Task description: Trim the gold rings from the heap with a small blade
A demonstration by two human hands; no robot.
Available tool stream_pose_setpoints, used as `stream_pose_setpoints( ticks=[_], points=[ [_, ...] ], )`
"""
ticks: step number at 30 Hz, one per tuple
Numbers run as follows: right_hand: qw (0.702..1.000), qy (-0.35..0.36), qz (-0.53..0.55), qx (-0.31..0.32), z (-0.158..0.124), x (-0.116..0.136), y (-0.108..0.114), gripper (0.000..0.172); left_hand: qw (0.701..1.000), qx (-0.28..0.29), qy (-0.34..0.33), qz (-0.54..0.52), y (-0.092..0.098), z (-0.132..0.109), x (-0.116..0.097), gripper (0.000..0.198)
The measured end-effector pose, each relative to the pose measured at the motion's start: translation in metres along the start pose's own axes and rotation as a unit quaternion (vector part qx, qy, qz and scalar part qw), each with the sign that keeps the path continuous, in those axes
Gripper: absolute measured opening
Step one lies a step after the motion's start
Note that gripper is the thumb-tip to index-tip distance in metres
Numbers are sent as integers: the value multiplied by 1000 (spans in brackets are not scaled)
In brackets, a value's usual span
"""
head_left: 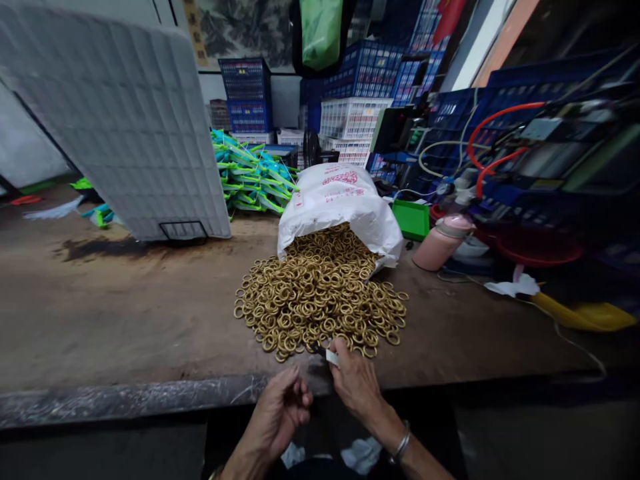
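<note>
A heap of brass-coloured rings (pixel 320 307) spreads over the wooden table (pixel 150 320), spilling from the open mouth of a white sack (pixel 335 193) with red print. At the heap's near edge my right hand (pixel 357 383) is closed on a small tool with a dark tip and a whitish part (pixel 331 357); its exact kind is unclear. Its tip lies beside the closest rings. My left hand (pixel 280 407) hovers at the table's front edge, palm turned inward and fingers curled towards the thumb. Whatever may be between those fingers is too small or hidden to tell.
A grey ribbed panel (pixel 125 127) stands at the left, near a pile of green and blue items (pixel 250 177). To the right are a pink bottle (pixel 443 243), a green tray (pixel 411 220) and a yellow object (pixel 590 315). Stacked crates (pixel 355 120) fill the back.
</note>
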State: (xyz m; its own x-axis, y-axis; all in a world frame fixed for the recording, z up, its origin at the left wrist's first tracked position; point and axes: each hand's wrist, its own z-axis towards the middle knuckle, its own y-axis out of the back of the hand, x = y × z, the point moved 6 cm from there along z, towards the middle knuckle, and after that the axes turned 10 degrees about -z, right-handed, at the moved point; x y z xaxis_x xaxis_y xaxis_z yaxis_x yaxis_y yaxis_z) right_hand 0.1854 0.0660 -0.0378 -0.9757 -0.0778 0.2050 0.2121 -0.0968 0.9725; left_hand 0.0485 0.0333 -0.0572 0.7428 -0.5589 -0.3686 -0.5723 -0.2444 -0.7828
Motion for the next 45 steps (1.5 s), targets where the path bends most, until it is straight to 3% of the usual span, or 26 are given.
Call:
stream_pose_setpoints(
  ticks=[5, 10, 12, 16, 20, 22, 24, 27, 29, 41, 45],
  points=[
    [980, 89, 177, -8, -4, 18, 16, 17, 993, 4, -60, 106, -7, 5, -5, 31],
    [964, 120, 235, 24, -6, 35, 17, 13, 977, 24, -109, 182, -10, 5, -10, 32],
    [958, 103, 265, 37, -5, 37, 17, 10, 972, 21, -122, 201, -9, 4, -12, 34],
    [928, 11, 362, 84, -3, 36, 11, 24, 959, -20, -151, 238, -7, 0, -18, 37],
    [860, -74, 467, 190, -8, 39, -7, 37, 921, -15, -240, 308, -17, -9, -29, 36],
    [829, -104, 499, 229, -11, 40, -13, 38, 918, -12, -240, 316, -18, -11, -29, 35],
    [836, -108, 493, 215, -9, 39, -11, 32, 935, -6, -190, 300, -14, -10, -23, 34],
    [881, -64, 446, 141, -2, 39, 4, 22, 955, 27, -116, 273, -8, -7, -12, 34],
    [898, -37, 423, 115, 1, 41, 12, 21, 959, 47, -101, 259, -5, -6, -9, 34],
    [893, -17, 430, 128, 0, 43, 14, 20, 974, 26, -75, 214, -3, -9, -4, 35],
    [917, -18, 385, 103, -1, 38, 8, 20, 977, 15, -82, 195, -1, -9, -6, 36]
  ],
)
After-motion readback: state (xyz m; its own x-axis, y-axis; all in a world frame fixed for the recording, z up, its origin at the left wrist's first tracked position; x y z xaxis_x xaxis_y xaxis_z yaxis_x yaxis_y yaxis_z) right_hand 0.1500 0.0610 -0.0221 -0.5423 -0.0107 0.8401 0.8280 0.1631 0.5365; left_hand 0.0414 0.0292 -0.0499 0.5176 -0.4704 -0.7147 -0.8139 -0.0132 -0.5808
